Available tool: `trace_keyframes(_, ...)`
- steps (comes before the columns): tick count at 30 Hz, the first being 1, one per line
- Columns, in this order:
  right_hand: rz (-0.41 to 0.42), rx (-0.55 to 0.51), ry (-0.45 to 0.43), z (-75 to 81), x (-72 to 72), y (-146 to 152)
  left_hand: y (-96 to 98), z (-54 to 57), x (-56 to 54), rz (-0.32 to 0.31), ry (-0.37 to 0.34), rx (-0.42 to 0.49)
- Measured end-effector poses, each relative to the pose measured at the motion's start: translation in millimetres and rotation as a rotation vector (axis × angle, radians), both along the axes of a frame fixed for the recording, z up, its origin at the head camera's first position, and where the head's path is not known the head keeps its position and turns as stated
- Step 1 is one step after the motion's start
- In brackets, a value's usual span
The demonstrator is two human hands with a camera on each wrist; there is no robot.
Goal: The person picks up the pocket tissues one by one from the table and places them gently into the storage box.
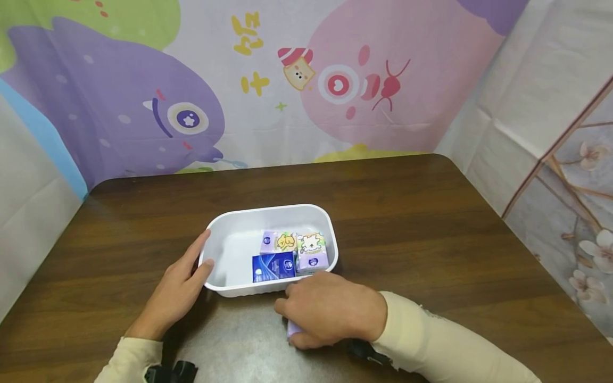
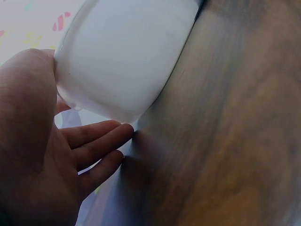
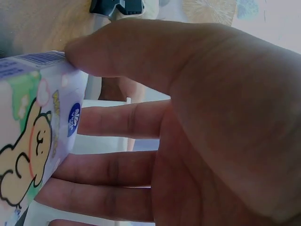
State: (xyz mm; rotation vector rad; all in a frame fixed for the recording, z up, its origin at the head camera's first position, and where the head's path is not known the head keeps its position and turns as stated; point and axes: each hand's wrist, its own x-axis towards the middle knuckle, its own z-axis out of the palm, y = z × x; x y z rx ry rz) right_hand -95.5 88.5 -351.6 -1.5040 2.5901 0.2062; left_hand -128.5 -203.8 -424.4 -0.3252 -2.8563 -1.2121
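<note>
A white plastic tray (image 1: pixel 234 290) stands on the table, holding a purple tissue pack with a yellow cartoon animal (image 1: pixel 279 242), one with a white animal (image 1: pixel 312 254) and a dark blue pack (image 1: pixel 274 267). My left hand (image 1: pixel 178 287) rests against the tray's left end. In the left wrist view, its fairly straight fingers (image 2: pixel 101 148) touch the tray's outer side. Just in front of the tray, my right hand (image 1: pixel 330 308) pinches another purple tissue pack (image 3: pixel 35 141) between thumb and fingers. From the head, most of that pack is hidden under the hand.
The brown wooden table (image 1: pixel 407 213) extends to both sides of the tray and behind it. A cartoon-printed cloth (image 1: pixel 268 117) hangs along the back edge, and a flowered cloth (image 1: pixel 570 223) hangs on the right.
</note>
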Motion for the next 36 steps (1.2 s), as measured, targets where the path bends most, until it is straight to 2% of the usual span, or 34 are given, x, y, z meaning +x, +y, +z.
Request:
trace_keyframes(7,0.022,-0.049,0.028,1.1,-0.1,0.5,-0.1,0.0,0.0,0.002,-0.006,-0.002)
trace_keyframes(19,0.064,-0.127,-0.004,6.2,-1.7,1.7,-0.9,0.1,-0.4,0.007,-0.017,-0.004)
trace_keyframes(31,0.103,-0.168,0.039,7.3,-3.0,1.8,-0.6,1.0,0.0,0.011,-0.025,-0.012)
trace_keyframes(36,0.119,-0.198,0.007,9.9,-2.2,2.9,0.1,2.0,0.1,0.012,-0.027,-0.013)
